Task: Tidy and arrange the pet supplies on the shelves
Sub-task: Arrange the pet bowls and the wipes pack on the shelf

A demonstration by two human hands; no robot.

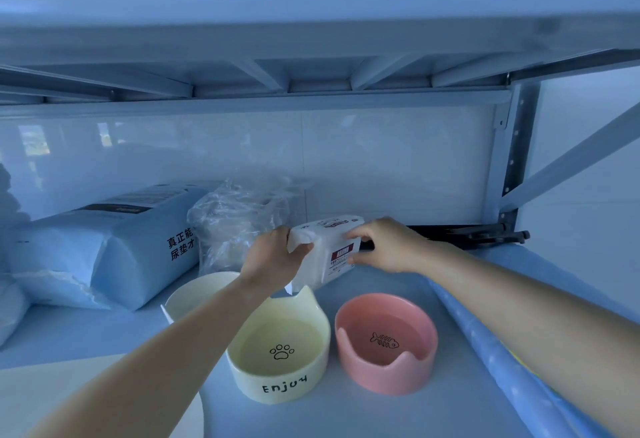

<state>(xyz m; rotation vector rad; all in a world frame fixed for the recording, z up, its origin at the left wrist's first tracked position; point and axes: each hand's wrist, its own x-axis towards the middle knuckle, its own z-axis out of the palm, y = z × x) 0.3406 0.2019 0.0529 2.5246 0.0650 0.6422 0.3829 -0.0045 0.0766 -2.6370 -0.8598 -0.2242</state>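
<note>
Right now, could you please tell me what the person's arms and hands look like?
Both forearms are bare, with no sleeve in view. The left hand and the right hand wear no gloves; no watch, ring or bracelet shows.

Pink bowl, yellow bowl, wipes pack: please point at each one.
pink bowl [385,341]: head view, fish drawing on its inner bottom.
yellow bowl [281,351]: head view, paw print on its inner bottom.
wipes pack [329,257]: head view, front face beside the red label.
</note>
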